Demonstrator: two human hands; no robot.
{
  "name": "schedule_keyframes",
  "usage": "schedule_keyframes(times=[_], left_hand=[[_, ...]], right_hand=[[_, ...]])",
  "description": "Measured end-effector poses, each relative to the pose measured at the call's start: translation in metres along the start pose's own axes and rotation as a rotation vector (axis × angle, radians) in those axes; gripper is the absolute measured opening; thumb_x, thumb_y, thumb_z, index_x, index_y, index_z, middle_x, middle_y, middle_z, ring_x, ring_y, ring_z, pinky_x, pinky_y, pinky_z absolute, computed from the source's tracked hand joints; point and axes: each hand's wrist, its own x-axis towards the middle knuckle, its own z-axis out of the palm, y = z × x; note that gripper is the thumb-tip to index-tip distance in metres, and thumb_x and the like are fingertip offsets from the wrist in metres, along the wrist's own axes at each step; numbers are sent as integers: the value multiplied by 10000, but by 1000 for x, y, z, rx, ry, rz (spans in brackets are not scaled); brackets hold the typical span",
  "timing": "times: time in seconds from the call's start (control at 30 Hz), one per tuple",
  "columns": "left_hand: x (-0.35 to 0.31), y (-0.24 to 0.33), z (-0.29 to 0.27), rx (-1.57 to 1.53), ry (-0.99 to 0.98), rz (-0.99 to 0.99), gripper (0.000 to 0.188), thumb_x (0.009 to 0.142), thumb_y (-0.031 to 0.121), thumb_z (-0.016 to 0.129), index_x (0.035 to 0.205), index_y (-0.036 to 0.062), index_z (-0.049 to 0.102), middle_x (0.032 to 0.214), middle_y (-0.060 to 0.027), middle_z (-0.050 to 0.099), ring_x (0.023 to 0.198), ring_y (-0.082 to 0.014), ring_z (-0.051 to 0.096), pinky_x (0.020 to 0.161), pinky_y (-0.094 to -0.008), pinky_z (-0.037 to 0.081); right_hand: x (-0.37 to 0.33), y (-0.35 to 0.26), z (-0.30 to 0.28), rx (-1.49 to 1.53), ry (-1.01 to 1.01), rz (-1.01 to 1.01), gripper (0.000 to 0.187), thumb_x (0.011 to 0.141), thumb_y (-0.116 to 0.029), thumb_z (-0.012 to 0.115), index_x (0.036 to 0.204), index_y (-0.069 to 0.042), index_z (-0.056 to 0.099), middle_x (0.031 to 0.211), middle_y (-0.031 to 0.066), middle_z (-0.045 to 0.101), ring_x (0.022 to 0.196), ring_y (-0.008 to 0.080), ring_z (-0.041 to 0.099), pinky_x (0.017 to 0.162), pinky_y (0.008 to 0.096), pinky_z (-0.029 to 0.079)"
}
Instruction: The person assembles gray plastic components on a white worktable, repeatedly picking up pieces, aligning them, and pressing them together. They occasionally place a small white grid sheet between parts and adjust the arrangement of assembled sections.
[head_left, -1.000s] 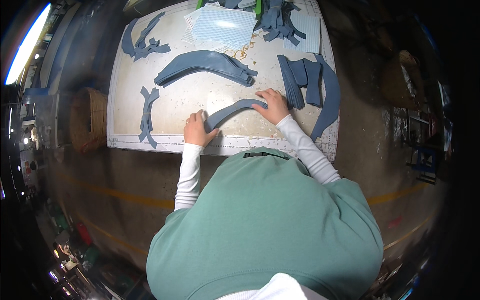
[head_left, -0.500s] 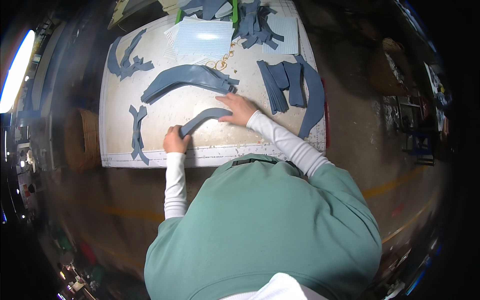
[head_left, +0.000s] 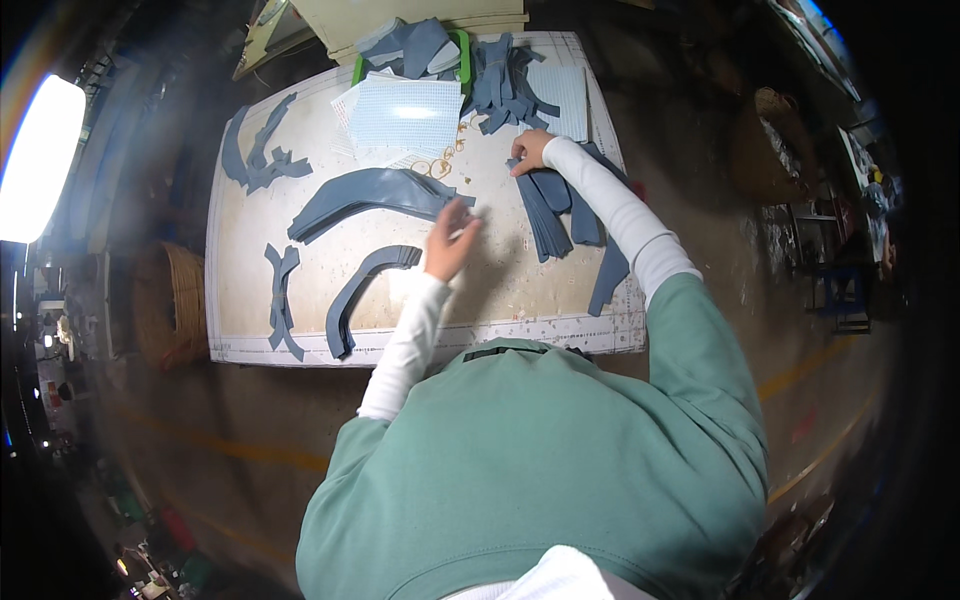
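Note:
My right hand is at the top end of a fanned stack of blue-grey strips on the right of the table, its fingers closed on that end. My left hand hovers with fingers apart and nothing in it, near the right end of a large stack of curved blue-grey pieces. To its left lies a smaller curved stack, untouched by either hand. More blue-grey pieces lie under and beside my right forearm, which partly hides them.
A tied bundle and loose curved pieces lie on the left of the white table. Gridded sheets, yellowish rings, a heap of strips and a filled green crate are at the back. Woven baskets flank the table.
Both hands have left the smaller curved stack, which now lies turned on the table. My right hand has moved up and right to the fanned strips; my left has moved right and up.

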Motion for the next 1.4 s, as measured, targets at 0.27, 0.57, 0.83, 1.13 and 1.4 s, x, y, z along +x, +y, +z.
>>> schedule_keyframes(times=[0.27,0.57,0.83,1.13,1.4], left_hand=[[55,-32,92,-44,-121,-140,635,876,91,601,1404,-39,273,1302,-193,521,1177,-233,530,997,-293,419],[50,-37,87,-456,-91,-230,615,891,77,592,1418,1,284,1334,-143,494,1157,-197,533,977,-321,439],[27,-16,66,-175,18,-108,581,872,206,671,1317,-18,373,1209,-126,546,1104,-170,538,912,-267,434],[-26,22,-3,-139,50,149,414,775,70,737,1091,20,474,986,-76,638,883,-124,602,789,-250,471],[-48,15,-37,889,-153,329,412,682,229,748,1037,77,607,956,-119,605,882,-312,607,773,-396,489]], right_hand=[[7,13,20,196,136,-14,592,542,-410,863,947,-45,631,937,135,675,886,258,650,773,332,511],[1,3,26,310,145,-65,555,522,-387,864,925,-95,619,997,142,661,928,275,643,818,353,500],[-58,-77,-2,465,303,-379,449,613,-223,838,945,-83,569,815,48,625,746,157,607,687,281,498],[-111,-117,-5,882,425,-504,437,713,-45,755,1122,-53,602,1052,32,625,943,122,586,886,281,491],[-119,-87,104,525,224,-290,538,654,-70,766,1166,-97,605,1087,79,627,995,239,620,865,323,487]])
